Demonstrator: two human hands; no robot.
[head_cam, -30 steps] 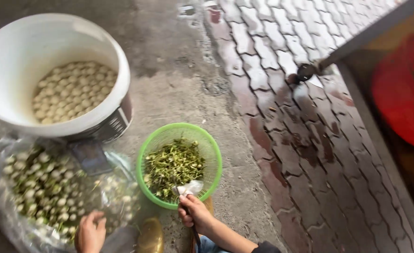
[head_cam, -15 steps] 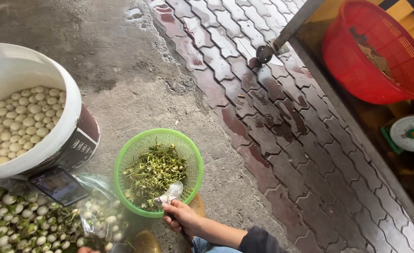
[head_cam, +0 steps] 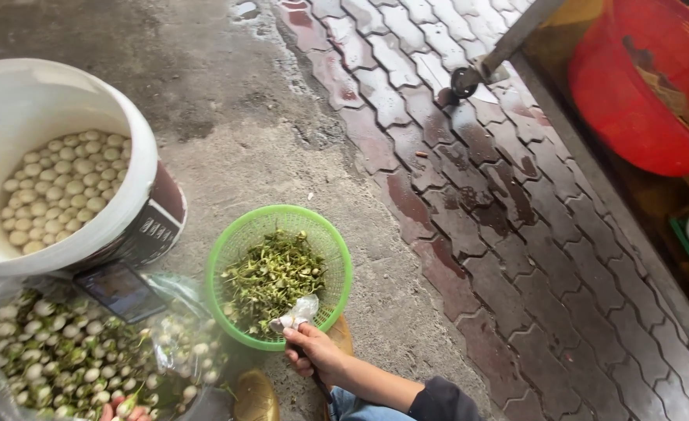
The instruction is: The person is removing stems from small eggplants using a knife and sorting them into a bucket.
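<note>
My right hand (head_cam: 317,355) rests at the near rim of a green plastic basket (head_cam: 227,249) filled with green husk scraps. Its fingers are closed on a small white-wrapped thing (head_cam: 298,312) that sticks out over the scraps. Only the fingertips of my left hand (head_cam: 122,409) show at the bottom edge. They lie among the pale green seeds in a clear plastic bag (head_cam: 64,351). A white bucket (head_cam: 138,156) of peeled cream-coloured seeds stands just behind the bag.
A dark phone (head_cam: 122,290) lies on the bag's edge. A red basket (head_cam: 633,93) sits at the top right behind a metal rail (head_cam: 508,43). Wet paving bricks run along the right, with rough concrete on the left.
The view has swung left and down a little. My right hand stays at the basket's rim with the white thing. My left hand has slipped almost out of the bottom edge.
</note>
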